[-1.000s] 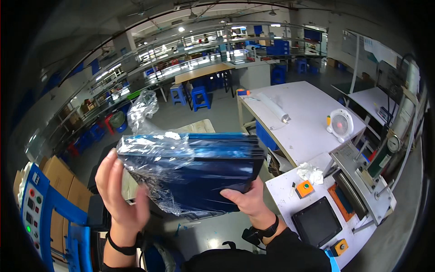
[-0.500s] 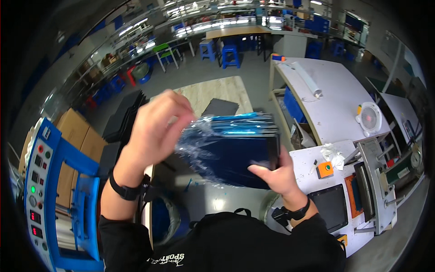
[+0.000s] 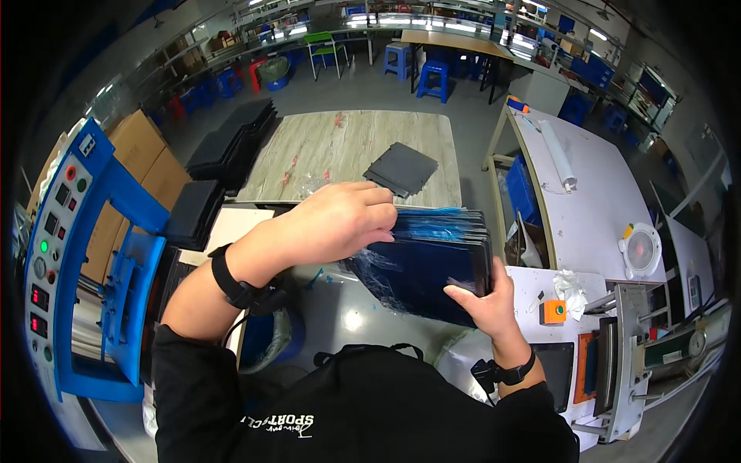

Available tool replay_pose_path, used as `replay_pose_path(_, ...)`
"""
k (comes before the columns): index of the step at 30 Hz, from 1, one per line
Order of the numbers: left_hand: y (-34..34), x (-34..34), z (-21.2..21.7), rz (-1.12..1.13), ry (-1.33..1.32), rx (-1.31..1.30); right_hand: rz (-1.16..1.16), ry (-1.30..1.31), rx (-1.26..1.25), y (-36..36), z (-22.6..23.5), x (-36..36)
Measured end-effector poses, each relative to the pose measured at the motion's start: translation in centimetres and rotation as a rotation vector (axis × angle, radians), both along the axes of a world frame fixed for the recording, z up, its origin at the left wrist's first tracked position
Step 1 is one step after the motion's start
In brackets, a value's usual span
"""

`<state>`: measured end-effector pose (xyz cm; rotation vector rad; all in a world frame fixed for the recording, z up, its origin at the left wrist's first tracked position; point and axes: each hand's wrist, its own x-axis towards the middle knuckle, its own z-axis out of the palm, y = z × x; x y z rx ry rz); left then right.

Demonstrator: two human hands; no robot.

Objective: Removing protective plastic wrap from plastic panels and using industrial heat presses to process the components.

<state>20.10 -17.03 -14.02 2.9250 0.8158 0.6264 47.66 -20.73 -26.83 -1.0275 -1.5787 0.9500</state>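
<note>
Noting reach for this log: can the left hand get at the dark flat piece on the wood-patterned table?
Probably yes: the dark flat piece lies just beyond the left hand with its top uncovered, though that hand is curled at the dark stack's left end.

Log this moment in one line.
left hand: at stack's upper-left corner | right hand: holds stack's right end | film: on left end

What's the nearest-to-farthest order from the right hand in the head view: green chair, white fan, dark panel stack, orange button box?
1. Dark panel stack: held in the right hand.
2. Orange button box: just right of the hand.
3. White fan: farther right and forward, on the larger white table.
4. Green chair: across the room, forward and left.
</note>
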Motion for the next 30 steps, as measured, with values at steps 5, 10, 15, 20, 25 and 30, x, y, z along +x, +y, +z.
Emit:
replay_pose_path(5,1.1,-8.1,-1.7,0.404,-0.205,-0.255,-0.021,0.043,-0.017,-0.3,0.2,1.6)
replay_pose_path(10,1.8,-11.2,-8.8,0.571,-0.483,-0.364,0.07,0.004,-0.041,-0.7,1.9,2.1)
replay_pose_path(15,0.8,-9.7,-10.1,0.639,-0.807,-0.605,-0.058,0.173,-0.067,-0.4,2.6,2.1)
replay_pose_path(20,-4.0,-12.7,-14.7,0.893,-0.415,-0.346,-0.225,0.327,0.031,-0.1,0.9,4.3)
replay_pose_path(25,-7.3,-12.5,-18.9,0.612,-1.157,-0.659,-0.24,0.548,0.17,0.9,0.2,5.1)
replay_pose_path(30,-8.6,-8.8,-14.6,-0.251,-1.907,-1.238,0.142,1.079,-0.111,5.6,-0.1,5.3)
